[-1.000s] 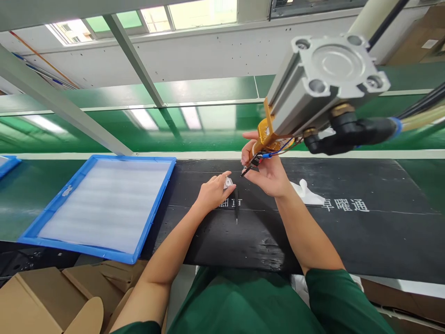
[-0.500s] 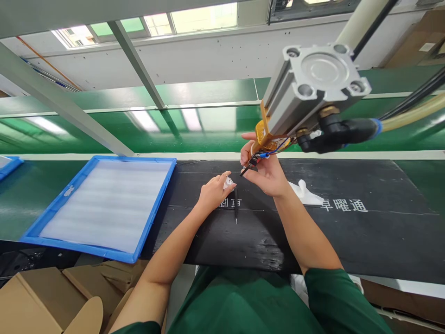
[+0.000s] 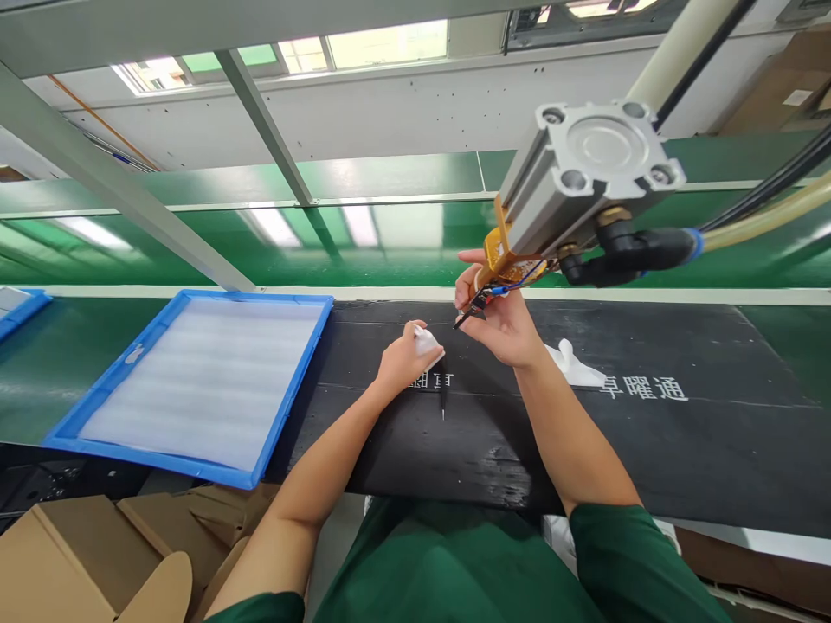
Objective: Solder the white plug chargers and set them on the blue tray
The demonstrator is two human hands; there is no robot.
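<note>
My left hand is closed on a crumpled white wipe, held just above the black mat. Below it on the mat lies a slim dark tool with a thin metal tip, pointing toward me. My right hand is raised beneath a silver pneumatic cylinder with a gold-coloured bracket. Its thumb and fingers curl together near a narrow black strip with blue wire ends. The bracket partly covers the fingers, so what they grip is unclear.
Another white wipe lies on the mat behind my right wrist. To the left is a blue tray with a white sheet inside. Cardboard boxes stand below at left. A hose runs from the cylinder to the right.
The wipe in my left hand has turned and shows more of its white surface. My right hand stays beneath the cylinder, and the whole view has shifted slightly.
</note>
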